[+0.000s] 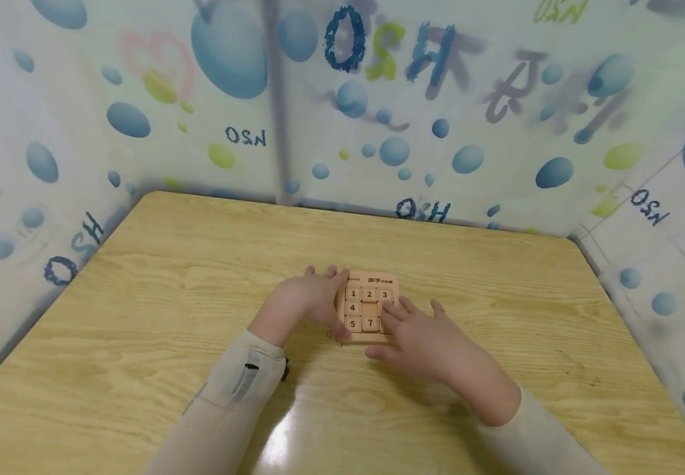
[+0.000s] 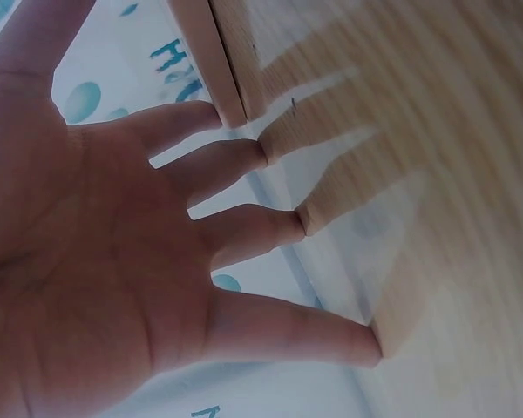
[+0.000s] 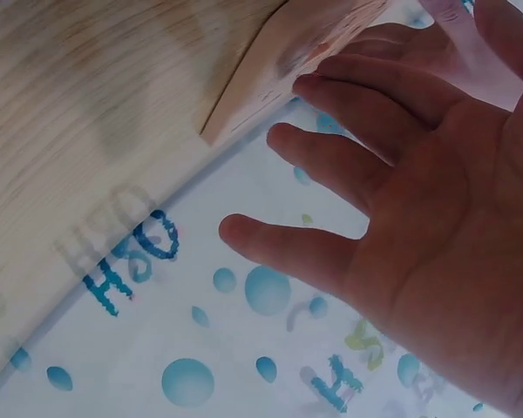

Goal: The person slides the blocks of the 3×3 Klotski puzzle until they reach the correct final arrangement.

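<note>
A wooden number slide puzzle [image 1: 366,338] lies flat on the table. Its top row reads 1, 2, 3; below come a 4 tile [image 1: 352,308] with a vacant slot to its right, then 5 and a 7 tile [image 1: 370,322]. My left hand [image 1: 315,295] stands at the puzzle's left side, thumb by the near corner and index finger by the far one. Its other fingers [image 2: 253,226] are straight and spread, tips on the table. My right hand [image 1: 422,336] reaches over the right column with fairly straight fingers, hiding the tiles under 3. An index fingertip is at the middle-right tile.
The wooden table [image 1: 200,251] extends around the puzzle on all sides. Behind it and at both sides hang pale sheets [image 1: 342,132] printed with blue and green bubbles and lettering. A dark band shows at the left sleeve [image 1: 241,369].
</note>
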A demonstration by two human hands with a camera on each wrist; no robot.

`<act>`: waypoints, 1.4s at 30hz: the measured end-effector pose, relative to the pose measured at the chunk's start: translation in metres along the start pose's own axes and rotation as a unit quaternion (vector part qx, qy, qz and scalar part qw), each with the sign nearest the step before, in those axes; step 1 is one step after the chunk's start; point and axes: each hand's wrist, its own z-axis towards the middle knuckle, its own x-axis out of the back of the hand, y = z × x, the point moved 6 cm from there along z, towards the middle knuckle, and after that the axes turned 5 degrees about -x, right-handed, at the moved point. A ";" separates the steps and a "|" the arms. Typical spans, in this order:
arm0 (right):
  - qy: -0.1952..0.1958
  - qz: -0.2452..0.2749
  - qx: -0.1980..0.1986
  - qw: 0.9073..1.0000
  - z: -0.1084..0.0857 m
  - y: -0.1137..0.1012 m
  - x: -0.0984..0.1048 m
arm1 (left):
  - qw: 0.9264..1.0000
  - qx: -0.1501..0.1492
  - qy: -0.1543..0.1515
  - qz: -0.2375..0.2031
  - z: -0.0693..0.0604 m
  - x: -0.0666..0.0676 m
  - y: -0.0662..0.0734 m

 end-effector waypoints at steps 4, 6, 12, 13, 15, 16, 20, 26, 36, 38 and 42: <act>0.008 0.000 0.025 1.000 0.000 -0.011 0.001 | 1.000 -0.003 0.002 0.007 0.000 0.002 0.002; 0.007 -0.001 0.034 0.999 -0.001 -0.016 0.001 | 1.000 -0.005 0.001 0.010 0.000 0.002 0.003; 0.009 -0.013 0.054 0.998 0.001 -0.029 0.001 | 1.000 -0.006 0.001 0.010 -0.001 0.003 0.003; 0.011 -0.014 0.057 0.998 0.002 -0.031 0.001 | 1.000 -0.006 0.001 0.011 -0.001 0.002 0.003; 0.015 -0.013 0.064 0.998 0.006 -0.033 0.000 | 1.000 -0.008 0.001 0.014 -0.001 0.002 0.002; 0.017 -0.011 0.067 0.998 0.009 -0.033 0.000 | 1.000 -0.008 0.000 0.016 -0.001 0.002 0.001; 0.013 0.001 0.053 0.999 0.017 -0.028 -0.002 | 1.000 -0.008 -0.003 0.014 -0.001 0.000 0.000; 0.025 -0.020 0.017 0.999 0.012 -0.017 0.000 | 1.000 -0.006 0.000 0.009 0.001 0.000 0.002; 0.042 -0.009 0.057 0.997 0.016 -0.032 -0.002 | 1.000 -0.008 -0.001 0.007 -0.001 -0.001 -0.002; 0.043 -0.020 0.045 0.998 0.016 -0.028 -0.001 | 1.000 -0.008 -0.002 0.006 -0.001 -0.001 -0.002; 0.040 -0.038 0.027 0.998 0.005 -0.022 -0.001 | 1.000 -0.007 0.001 0.005 0.000 -0.001 0.000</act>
